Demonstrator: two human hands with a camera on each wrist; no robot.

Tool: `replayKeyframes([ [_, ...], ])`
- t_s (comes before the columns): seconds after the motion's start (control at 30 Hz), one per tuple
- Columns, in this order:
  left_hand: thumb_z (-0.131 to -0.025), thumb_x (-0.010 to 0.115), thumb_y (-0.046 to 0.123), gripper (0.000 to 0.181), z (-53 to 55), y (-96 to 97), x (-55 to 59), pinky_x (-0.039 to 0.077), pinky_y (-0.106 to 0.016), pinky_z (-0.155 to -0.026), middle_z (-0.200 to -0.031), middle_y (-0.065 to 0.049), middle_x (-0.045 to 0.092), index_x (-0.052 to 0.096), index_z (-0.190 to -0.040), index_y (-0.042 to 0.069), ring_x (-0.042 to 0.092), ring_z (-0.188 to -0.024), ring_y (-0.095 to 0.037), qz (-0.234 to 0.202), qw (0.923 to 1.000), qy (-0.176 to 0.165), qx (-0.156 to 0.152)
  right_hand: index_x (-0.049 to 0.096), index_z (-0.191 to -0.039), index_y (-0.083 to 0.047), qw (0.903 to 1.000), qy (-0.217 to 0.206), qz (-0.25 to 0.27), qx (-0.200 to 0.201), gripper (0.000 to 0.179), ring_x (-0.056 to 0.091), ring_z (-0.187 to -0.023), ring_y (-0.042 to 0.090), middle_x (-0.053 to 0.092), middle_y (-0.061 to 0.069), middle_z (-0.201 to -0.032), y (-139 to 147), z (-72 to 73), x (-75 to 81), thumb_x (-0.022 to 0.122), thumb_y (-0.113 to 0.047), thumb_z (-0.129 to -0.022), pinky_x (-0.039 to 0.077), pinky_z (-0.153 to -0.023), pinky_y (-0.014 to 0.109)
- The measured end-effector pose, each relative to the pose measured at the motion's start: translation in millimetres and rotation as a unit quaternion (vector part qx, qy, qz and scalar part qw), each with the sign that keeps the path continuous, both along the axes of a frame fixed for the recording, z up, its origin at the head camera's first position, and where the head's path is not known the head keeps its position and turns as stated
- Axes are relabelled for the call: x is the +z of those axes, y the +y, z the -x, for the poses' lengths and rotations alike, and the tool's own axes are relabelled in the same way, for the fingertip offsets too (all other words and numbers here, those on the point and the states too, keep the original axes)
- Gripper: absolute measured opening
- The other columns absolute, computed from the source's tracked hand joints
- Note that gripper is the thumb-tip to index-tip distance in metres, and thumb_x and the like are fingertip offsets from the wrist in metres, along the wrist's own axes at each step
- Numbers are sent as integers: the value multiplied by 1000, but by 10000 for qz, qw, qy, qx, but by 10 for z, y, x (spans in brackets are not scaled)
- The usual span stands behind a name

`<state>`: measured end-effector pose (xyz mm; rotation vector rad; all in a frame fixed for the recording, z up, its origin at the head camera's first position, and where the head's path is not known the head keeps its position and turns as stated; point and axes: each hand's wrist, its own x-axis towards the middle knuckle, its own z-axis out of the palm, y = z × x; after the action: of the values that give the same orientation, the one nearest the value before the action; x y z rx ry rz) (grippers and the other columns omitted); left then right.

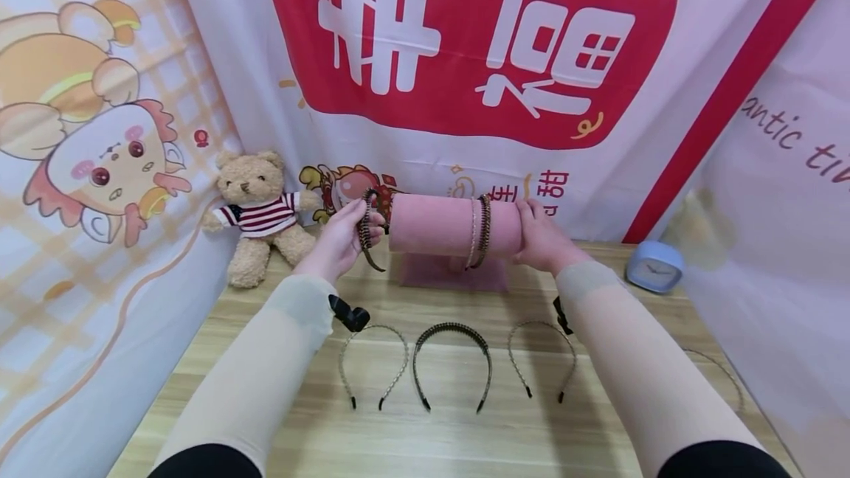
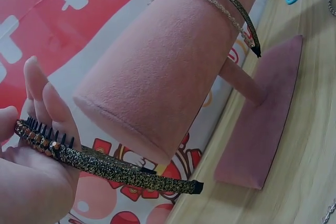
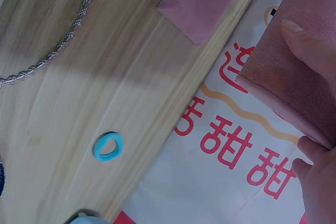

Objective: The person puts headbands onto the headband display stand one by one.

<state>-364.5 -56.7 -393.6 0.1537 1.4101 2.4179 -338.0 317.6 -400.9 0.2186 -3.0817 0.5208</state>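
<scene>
My left hand [image 1: 344, 239] holds a dark headband [image 2: 121, 172] with bronze beads and black comb teeth, just off the left end of a pink velvet headband stand [image 1: 428, 223]. The band's loop faces the cylinder's end without going round it. At the right end, my right hand [image 1: 546, 236] grips the cylinder, its thumb [image 3: 304, 43] lying along the velvet. Two headbands sit side by side near that end: a thin light braided headband [image 2: 205, 2] and a dark beaded headband [image 2: 239, 9]. The stand's flat base [image 2: 262, 129] rests on the wooden table.
In front lie a light headband [image 1: 342, 364], a dark headband [image 1: 453, 327], another light headband [image 1: 569, 351] and a thin headband [image 1: 727, 371] by the right arm. A teddy bear [image 1: 259, 216] sits left; a blue clock [image 1: 654, 267] and a turquoise ring [image 3: 108, 156] are right.
</scene>
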Motion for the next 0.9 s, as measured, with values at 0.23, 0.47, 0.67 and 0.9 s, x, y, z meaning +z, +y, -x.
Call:
replayKeyframes([
  [0.23, -109, 36, 24, 55, 59, 137, -1, 55, -32, -83, -100, -9, 65, 15, -159, 17, 68, -80, -17, 322, 9992, 172, -147, 3, -159, -9, 10000, 26, 5, -1, 127, 27, -138, 47, 9, 25, -158, 28, 42, -38, 91, -21, -69, 27, -112, 57],
  [0.47, -108, 39, 24, 52, 132, 322, 22, 55, -31, -81, -99, -9, 68, 25, -157, 13, 69, -83, -19, 388, 9990, 167, -130, 5, -159, -9, 10000, 46, -2, 16, 126, 27, -139, 46, 9, 24, -158, 44, 68, -80, 91, -24, -69, 27, -112, 56],
  [0.67, -107, 43, 22, 42, 103, 485, 47, 55, -41, -88, -114, -22, 67, 39, -144, 2, 71, -94, -27, 1176, 9922, 254, 319, 6, -159, -9, 10000, 56, 19, 30, 125, 27, -138, 46, 9, 25, -158, 25, 74, -77, 91, -22, -69, 27, -112, 57],
  [0.9, -103, 55, 21, 21, 25, 649, 123, 59, -37, -73, -95, -20, 72, 53, -109, 1, 72, -81, -28, 2734, 9540, 571, 1092, 5, -159, -9, 10000, 48, 41, 4, 127, 28, -138, 48, 8, 26, -158, 34, 63, -63, 91, -20, -67, 26, -112, 57],
])
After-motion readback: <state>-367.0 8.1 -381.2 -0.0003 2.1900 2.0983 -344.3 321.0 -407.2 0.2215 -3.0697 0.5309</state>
